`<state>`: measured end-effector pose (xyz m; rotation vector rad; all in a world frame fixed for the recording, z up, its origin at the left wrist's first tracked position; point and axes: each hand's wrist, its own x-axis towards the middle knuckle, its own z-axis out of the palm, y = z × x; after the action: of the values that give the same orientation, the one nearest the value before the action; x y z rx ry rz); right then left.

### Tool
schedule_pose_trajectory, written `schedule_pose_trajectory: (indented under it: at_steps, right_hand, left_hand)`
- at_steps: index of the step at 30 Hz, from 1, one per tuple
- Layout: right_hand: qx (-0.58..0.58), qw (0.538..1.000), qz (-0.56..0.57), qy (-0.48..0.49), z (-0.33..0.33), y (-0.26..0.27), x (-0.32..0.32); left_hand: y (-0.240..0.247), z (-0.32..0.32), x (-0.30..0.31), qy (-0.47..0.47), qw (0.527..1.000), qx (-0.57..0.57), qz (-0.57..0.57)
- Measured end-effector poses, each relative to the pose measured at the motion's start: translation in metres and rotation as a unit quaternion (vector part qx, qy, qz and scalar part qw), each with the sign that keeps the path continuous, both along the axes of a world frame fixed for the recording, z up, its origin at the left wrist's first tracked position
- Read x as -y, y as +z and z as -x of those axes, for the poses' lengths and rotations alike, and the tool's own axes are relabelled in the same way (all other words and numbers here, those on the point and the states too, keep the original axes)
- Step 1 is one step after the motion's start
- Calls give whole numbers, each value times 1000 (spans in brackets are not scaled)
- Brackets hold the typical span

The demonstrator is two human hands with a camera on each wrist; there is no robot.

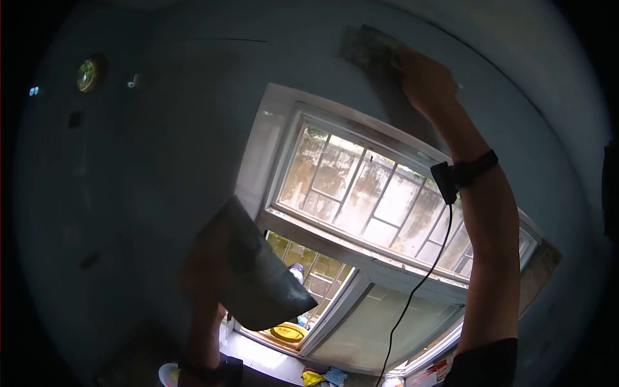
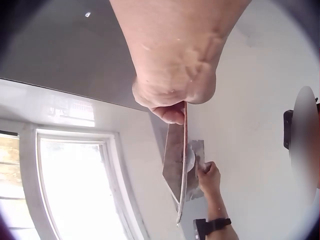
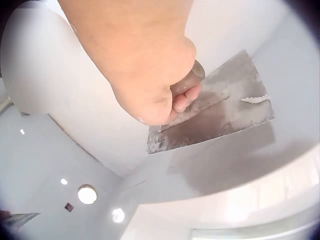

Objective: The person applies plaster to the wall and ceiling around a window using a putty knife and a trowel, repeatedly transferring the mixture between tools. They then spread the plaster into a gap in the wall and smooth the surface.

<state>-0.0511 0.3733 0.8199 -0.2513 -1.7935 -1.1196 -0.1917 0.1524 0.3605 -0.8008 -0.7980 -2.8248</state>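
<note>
My right hand [image 1: 429,80] grips the handle of a plastering trowel [image 1: 371,51], raised high by the wall above the window. In the right wrist view the curled fingers of that hand [image 3: 145,85] wrap the handle, and the trowel's grey blade [image 3: 225,112] carries a small streak of white putty [image 3: 255,99]. Lower left in the head view, my left hand [image 1: 203,274], dim in shadow, holds a thin metal plate [image 1: 261,274] tilted in front of the window. The left wrist view shows this plate [image 2: 175,160] nearly edge-on below the left hand [image 2: 172,87].
A window [image 1: 367,187] with bars outside fills the centre, its lower sash [image 1: 374,322] beneath. On the sill are a yellow basin [image 1: 288,332] and cloths [image 1: 324,377]. A black cable [image 1: 412,290] hangs from the right wrist. A round wall ornament [image 1: 87,75] is far left.
</note>
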Motion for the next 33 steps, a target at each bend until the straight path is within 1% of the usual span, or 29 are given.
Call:
schedule_pose_trajectory:
  at_steps: [2,4,5,8,11,14,16,17,18,19,20,21,22,23,24,25,26,27,28,29,30,31,32,33]
  right_hand:
    - [12,999,-8,44,14,7,-10]
    - [25,998,-34,53,29,13,-16]
    - [32,997,-48,60,36,13,-8]
    - [40,999,-5,-24,49,14,17]
    - [42,998,-22,-28,62,21,14]
    - [29,993,-105,-53,60,35,23]
    - [5,989,-140,43,58,58,4]
    - [-5,984,-156,91,57,57,12]
    - [4,992,-118,47,55,54,18]
    - [11,997,-80,3,50,54,23]
    - [16,998,-43,-40,47,46,34]
    - [35,997,-51,-36,49,37,34]
    - [53,996,-59,-32,52,27,32]
    - [70,995,-68,-28,55,20,29]
    - [70,994,-77,-28,58,13,26]
    - [70,993,-88,-27,62,9,23]
    - [69,992,-103,-24,67,7,25]
    - [61,993,-90,-36,72,7,28]
    - [57,994,-76,-48,78,5,31]
    - [54,995,-60,-63,83,3,31]
    - [44,993,-95,-54,88,5,26]
    - [34,990,-127,-45,94,10,18]
    - [20,986,-159,-34,97,14,19]
    - [28,990,-134,-34,99,19,21]
  left_hand:
    - [-8,8,6,33,999,-9,14]
    - [2,9,11,-7,1000,18,1]
    - [6,10,14,-25,999,31,-7]
    - [13,8,12,-12,998,44,-30]
    - [4,14,7,-5,998,60,-34]
    - [-14,21,7,40,999,19,26]
    - [-26,24,5,132,990,-25,44]
    - [-31,25,5,178,981,-45,53]
    - [-35,27,10,255,952,-86,143]
    - [-39,30,16,328,908,-126,229]
    - [-40,33,18,397,848,-166,310]
    - [-37,32,15,268,936,-91,207]
    - [-32,30,11,129,987,-13,95]
    - [-28,30,8,-14,998,65,-20]
    - [-34,34,6,48,996,45,64]
    - [-44,41,5,110,983,24,146]
    - [-45,45,2,133,979,15,153]
    - [-44,47,-1,157,975,7,160]
    - [-44,43,-8,137,986,13,98]
    - [-47,42,-10,145,984,14,101]
    - [-50,41,-13,152,983,16,104]
    - [-58,44,-8,189,967,9,173]
    - [-60,44,-4,202,958,8,205]
    - [-62,45,0,214,948,7,236]
